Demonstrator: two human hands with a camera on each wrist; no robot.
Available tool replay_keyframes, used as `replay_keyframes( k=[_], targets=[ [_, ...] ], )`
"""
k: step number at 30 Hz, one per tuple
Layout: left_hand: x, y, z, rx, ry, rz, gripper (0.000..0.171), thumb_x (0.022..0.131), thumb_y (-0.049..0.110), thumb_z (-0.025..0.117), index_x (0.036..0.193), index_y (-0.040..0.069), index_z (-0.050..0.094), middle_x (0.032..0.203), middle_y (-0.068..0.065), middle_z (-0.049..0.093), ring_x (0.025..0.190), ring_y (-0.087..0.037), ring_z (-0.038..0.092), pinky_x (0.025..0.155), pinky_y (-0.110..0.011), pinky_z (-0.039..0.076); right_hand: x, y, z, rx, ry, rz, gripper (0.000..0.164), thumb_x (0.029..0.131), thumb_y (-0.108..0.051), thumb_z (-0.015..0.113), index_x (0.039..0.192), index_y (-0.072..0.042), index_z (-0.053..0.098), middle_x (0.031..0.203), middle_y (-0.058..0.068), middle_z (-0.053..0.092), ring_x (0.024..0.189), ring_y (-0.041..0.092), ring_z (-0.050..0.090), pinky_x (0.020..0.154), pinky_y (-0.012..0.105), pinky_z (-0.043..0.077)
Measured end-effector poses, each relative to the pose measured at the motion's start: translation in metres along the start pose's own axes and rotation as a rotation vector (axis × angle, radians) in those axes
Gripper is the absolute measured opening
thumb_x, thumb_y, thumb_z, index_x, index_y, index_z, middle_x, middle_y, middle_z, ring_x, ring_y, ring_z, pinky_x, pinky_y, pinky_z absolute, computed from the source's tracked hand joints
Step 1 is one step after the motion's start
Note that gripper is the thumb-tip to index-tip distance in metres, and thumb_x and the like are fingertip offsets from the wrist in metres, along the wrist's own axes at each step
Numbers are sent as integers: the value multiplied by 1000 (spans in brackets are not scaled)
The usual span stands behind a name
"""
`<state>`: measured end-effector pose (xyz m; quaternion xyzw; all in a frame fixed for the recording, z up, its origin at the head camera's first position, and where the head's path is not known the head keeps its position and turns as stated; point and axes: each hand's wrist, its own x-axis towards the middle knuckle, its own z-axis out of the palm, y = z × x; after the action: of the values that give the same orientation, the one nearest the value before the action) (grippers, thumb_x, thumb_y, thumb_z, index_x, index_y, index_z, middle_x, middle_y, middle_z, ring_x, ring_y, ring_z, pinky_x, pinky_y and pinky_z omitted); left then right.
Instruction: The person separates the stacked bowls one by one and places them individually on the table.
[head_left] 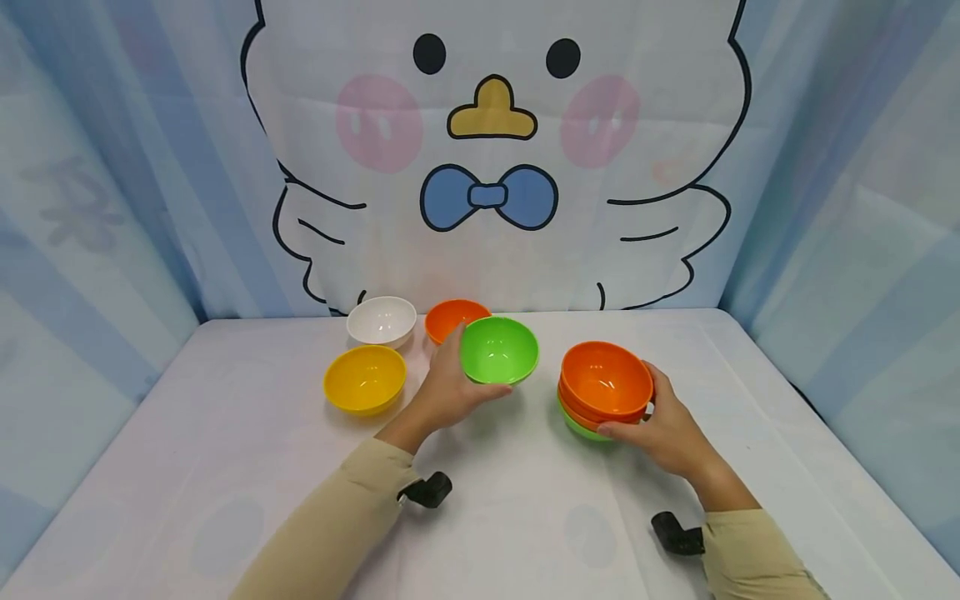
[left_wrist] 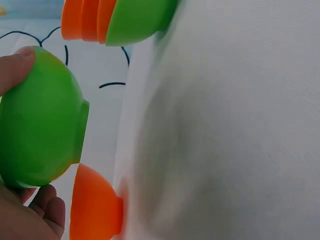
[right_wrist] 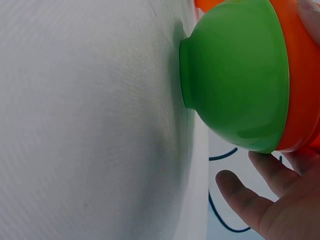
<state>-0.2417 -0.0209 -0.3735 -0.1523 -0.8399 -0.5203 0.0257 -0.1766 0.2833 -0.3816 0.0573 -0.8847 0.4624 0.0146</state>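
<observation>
My left hand (head_left: 452,385) grips a green bowl (head_left: 499,351) between thumb and fingers. In the left wrist view that green bowl (left_wrist: 42,120) is held up off the table. On the right, my right hand (head_left: 670,429) holds a stack of nested bowls by the side, thumb in front and fingers behind. Orange bowls (head_left: 606,379) make up the upper part, and a green bowl (right_wrist: 237,75) is at the bottom. Its foot is at or just over the tabletop; I cannot tell which. Behind the left hand stands another orange bowl (head_left: 456,315), partly hidden.
A white bowl (head_left: 382,322) and a yellow bowl (head_left: 365,380) stand to the left of my left hand. The table (head_left: 510,517) has a white cloth. A curtain with a cartoon print (head_left: 487,267) hangs along its back edge, and blue-white curtains (head_left: 82,275) flank both sides.
</observation>
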Motion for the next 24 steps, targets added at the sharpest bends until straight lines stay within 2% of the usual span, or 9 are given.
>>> replay_keyframes(
  k=[9,16,24],
  targets=[
    [-14,-18,0,61,26,-54,99,71,28,92,149,9,33,139,-11,46,130,-35,38,105,-54,38,-1,-1,0,9,-5,-2,112,83,-25,84,157,3,5,155,27,28,137,44,34,107,67,31],
    [-19,-27,0,88,32,-88,97,71,27,92,148,12,35,137,-12,47,127,-35,38,102,-55,38,0,0,0,6,-6,1,112,83,-27,84,157,3,4,155,28,27,137,44,33,108,67,29],
    [-21,-31,-2,73,45,-80,98,70,24,93,149,9,35,139,-14,47,127,-36,38,105,-55,33,0,2,0,11,-5,2,112,83,-28,84,157,2,5,155,27,27,137,44,33,108,67,30]
  ],
)
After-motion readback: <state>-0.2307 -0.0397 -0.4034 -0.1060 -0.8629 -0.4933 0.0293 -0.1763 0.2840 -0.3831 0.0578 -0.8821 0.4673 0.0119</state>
